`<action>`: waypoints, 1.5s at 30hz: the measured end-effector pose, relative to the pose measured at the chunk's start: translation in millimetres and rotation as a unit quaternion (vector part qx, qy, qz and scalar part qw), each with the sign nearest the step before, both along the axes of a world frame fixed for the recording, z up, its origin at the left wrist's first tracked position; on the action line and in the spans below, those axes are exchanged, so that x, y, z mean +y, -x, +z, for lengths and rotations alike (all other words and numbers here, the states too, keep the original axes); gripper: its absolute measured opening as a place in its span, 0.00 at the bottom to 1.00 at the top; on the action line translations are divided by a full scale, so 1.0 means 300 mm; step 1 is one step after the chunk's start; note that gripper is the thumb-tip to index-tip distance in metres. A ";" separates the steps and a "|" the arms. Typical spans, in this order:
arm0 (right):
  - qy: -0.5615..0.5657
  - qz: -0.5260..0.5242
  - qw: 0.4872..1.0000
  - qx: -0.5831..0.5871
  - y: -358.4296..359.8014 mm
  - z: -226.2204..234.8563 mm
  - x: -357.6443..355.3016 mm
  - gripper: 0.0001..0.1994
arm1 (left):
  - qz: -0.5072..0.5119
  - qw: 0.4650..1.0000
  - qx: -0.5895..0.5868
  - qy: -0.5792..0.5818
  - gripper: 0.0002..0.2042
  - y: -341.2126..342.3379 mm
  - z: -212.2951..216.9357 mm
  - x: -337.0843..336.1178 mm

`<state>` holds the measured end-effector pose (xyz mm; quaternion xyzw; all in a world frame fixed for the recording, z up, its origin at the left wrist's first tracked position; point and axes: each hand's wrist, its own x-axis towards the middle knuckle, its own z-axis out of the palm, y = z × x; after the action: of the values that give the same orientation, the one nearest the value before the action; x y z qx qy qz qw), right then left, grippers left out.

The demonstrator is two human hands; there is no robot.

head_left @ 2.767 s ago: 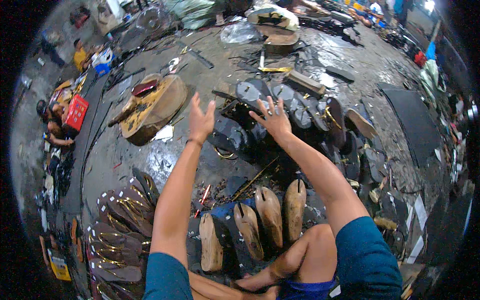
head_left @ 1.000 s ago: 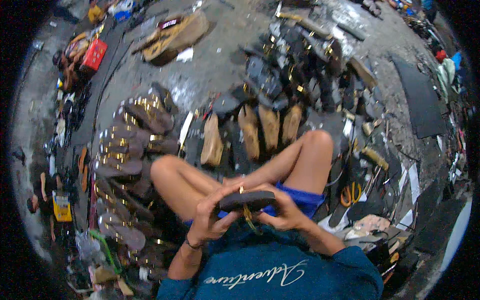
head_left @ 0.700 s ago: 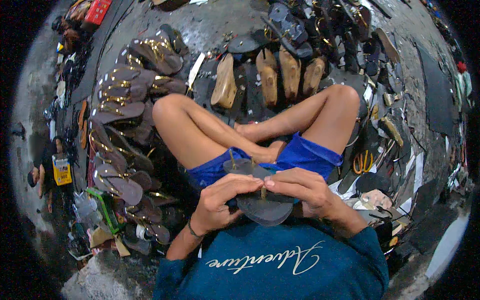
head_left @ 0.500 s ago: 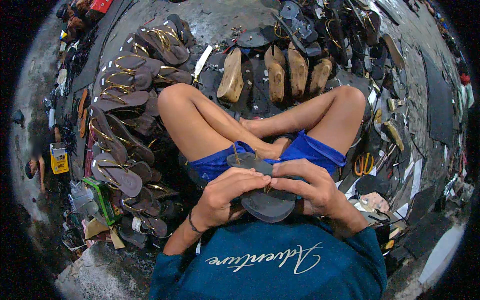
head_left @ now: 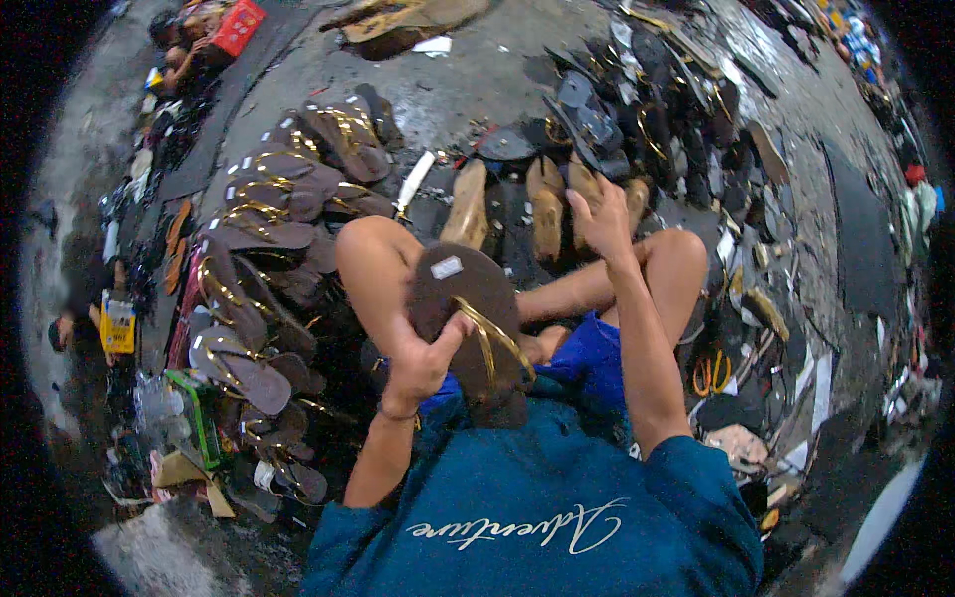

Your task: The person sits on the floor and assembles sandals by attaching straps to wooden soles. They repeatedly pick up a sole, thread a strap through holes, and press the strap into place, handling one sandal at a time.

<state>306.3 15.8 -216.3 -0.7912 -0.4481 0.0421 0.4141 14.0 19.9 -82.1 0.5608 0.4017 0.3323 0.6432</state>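
My left hand grips a brown flip-flop with gold straps and a small white label on its sole, its thumb by the straps. The flip-flop is tilted above my crossed legs, upper side in view. My right hand is stretched out, fingers apart, over the wooden shoe lasts beyond my shins. Its fingertips overlap one wooden last; whether they touch it I cannot tell. A black sole leans just beyond that hand.
Rows of gold-strapped flip-flops lie along my left. Dark soles and sandals are heaped at the far right. A white-bladed tool lies left of the lasts. Yellow-handled scissors and scraps sit to my right. Another person is at the far left.
The flip-flop has been turned from underside to strap side and raised, now in my left hand alone. My right hand has let go and moved forward to the lasts. The view has shifted.
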 end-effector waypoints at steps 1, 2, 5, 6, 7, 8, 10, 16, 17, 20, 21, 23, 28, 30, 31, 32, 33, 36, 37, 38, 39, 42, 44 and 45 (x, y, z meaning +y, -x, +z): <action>0.110 -0.090 0.989 0.045 -0.049 -0.183 0.020 0.26 | -0.038 0.994 -0.009 0.101 0.21 0.029 -0.080 0.012; 0.221 -0.006 0.975 0.012 -0.070 -0.271 0.012 0.30 | -0.050 0.972 -0.036 0.227 0.20 0.021 -0.101 0.002; 0.242 -0.100 0.964 0.052 -0.037 -0.352 0.028 0.28 | -0.169 0.953 -0.103 0.230 0.22 -0.010 -0.160 -0.057; 0.213 -0.081 0.966 0.120 -0.045 -0.295 0.004 0.26 | -0.164 0.945 -0.131 0.250 0.21 -0.028 -0.149 -0.076; 0.179 -0.057 0.965 0.184 -0.064 -0.229 0.000 0.25 | -0.157 0.938 -0.163 0.261 0.21 -0.044 -0.146 -0.075; 0.112 -0.051 0.936 0.328 -0.082 -0.201 -0.031 0.23 | -0.144 0.942 -0.182 0.244 0.21 -0.049 -0.152 -0.063; 0.012 -0.015 0.839 0.543 -0.044 -0.154 -0.146 0.22 | -0.113 0.947 -0.212 0.212 0.23 -0.042 -0.189 -0.034; -0.003 0.141 0.741 0.657 0.265 0.364 -0.513 0.28 | 0.055 0.951 -0.195 0.235 0.24 -0.019 -0.341 0.120; 0.030 0.149 0.752 0.642 0.294 0.404 -0.520 0.28 | 0.119 0.967 -0.124 0.187 0.26 -0.019 -0.353 0.135; 0.122 0.210 0.857 0.455 0.395 0.496 -0.496 0.28 | 0.025 0.925 -0.261 0.274 0.32 -0.042 -0.261 0.120; 0.139 0.249 0.902 0.323 0.426 0.507 -0.473 0.28 | 0.031 0.923 -0.270 0.272 0.40 -0.063 -0.207 0.086; 0.086 0.242 0.952 0.164 0.514 0.437 -0.414 0.30 | -0.006 0.828 -0.427 0.363 0.47 -0.035 -0.294 0.021; 0.074 0.200 0.977 0.027 0.623 0.356 -0.303 0.31 | 0.103 0.917 -0.245 0.298 0.51 -0.006 -0.294 -0.028; 0.062 0.184 0.981 -0.016 0.658 0.335 -0.272 0.31 | 0.076 0.875 -0.345 0.331 0.50 0.009 -0.357 -0.006; 0.053 0.174 0.983 -0.040 0.665 0.336 -0.262 0.31 | 0.074 0.876 -0.345 0.329 0.49 0.024 -0.405 -0.005; 0.048 0.175 0.983 -0.041 0.664 0.340 -0.252 0.32 | 0.071 0.878 -0.346 0.323 0.48 0.022 -0.392 0.014; 0.043 0.171 0.984 -0.037 0.653 0.347 -0.252 0.32 | 0.067 0.880 -0.347 0.317 0.48 0.013 -0.380 0.031; 0.072 0.160 0.984 0.023 0.615 0.401 -0.276 0.32 | 0.096 0.912 -0.299 0.265 0.40 -0.033 -0.313 0.053; 0.043 0.149 0.988 -0.013 0.604 0.415 -0.266 0.33 | 0.118 0.922 -0.271 0.251 0.39 -0.048 -0.289 0.066; 0.014 0.137 0.989 -0.050 0.585 0.429 -0.246 0.33 | 0.096 0.941 -0.242 0.215 0.42 -0.061 -0.260 0.080; -0.014 0.124 0.988 -0.087 0.572 0.440 -0.236 0.34 | 0.072 0.953 -0.223 0.194 0.43 -0.068 -0.234 0.087; -0.005 0.161 0.984 -0.078 0.546 0.467 -0.246 0.33 | -0.021 0.967 -0.195 0.164 0.45 -0.067 -0.171 0.072; -0.025 0.211 0.977 -0.016 0.502 0.539 -0.268 0.30 | -0.085 0.966 -0.186 0.158 0.47 -0.058 -0.124 0.063; -0.036 0.208 0.977 0.002 0.468 0.541 -0.270 0.28 | -0.104 0.965 -0.181 0.156 0.48 -0.043 -0.105 0.051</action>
<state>166.0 -65.4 -54.1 -0.6650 -0.6035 0.1128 0.4254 27.0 35.3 -113.7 0.4226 0.2646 0.2925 0.8160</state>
